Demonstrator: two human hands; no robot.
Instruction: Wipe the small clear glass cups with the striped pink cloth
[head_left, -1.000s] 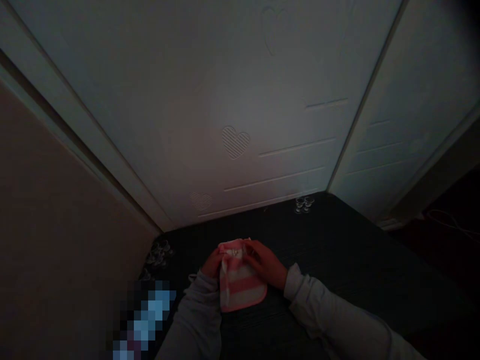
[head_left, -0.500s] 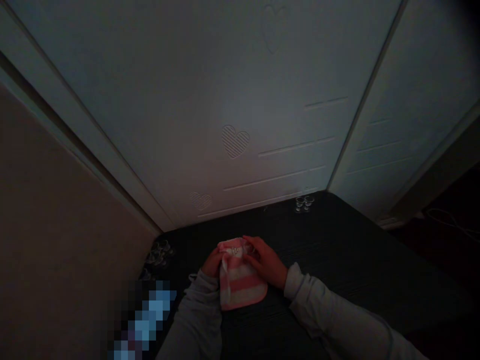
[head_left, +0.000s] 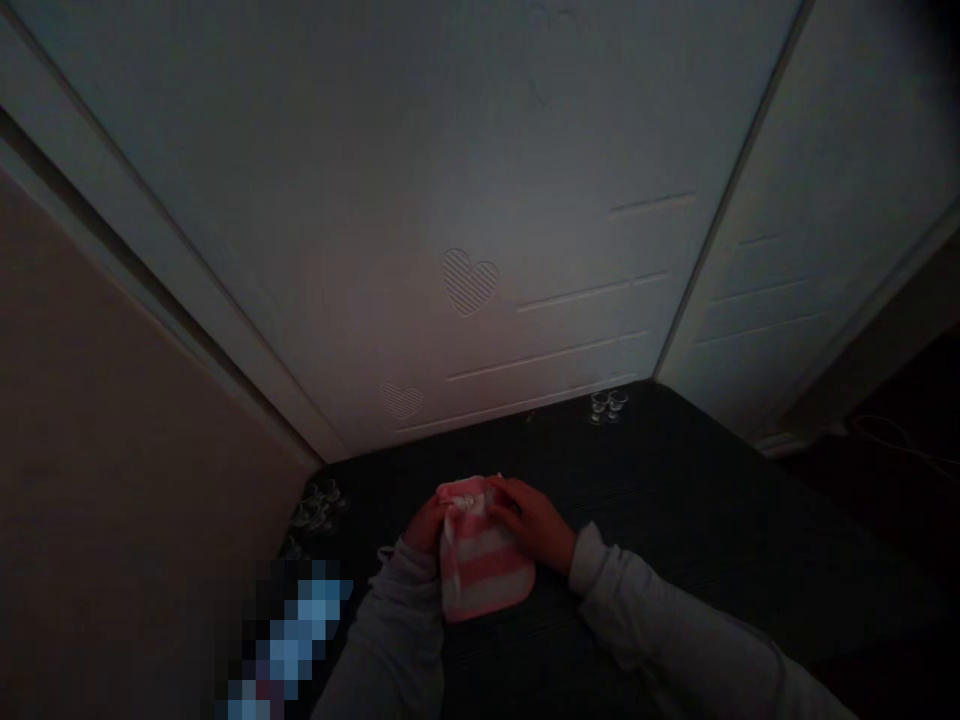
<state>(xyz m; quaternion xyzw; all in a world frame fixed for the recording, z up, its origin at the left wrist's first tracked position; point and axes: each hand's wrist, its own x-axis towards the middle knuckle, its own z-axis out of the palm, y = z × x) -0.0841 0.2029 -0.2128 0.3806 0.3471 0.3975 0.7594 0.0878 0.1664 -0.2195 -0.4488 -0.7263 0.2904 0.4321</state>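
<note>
A pink and white striped cloth hangs between my hands above the dark table. My left hand grips its upper left edge, with the fingers partly behind the fabric. At the upper right edge, my right hand pinches the cloth between thumb and fingers. A small pale detail shows near the top middle of the cloth, too dim to make out.
Two small stemmed glasses stand at the table's back edge. Several more glasses are grouped at its left corner. White panels with heart carvings rise behind. A pixelated bright patch lies at lower left.
The fingers of my right hand have shifted slightly at the cloth's top edge. My left hand and the cloth are almost unmoved.
</note>
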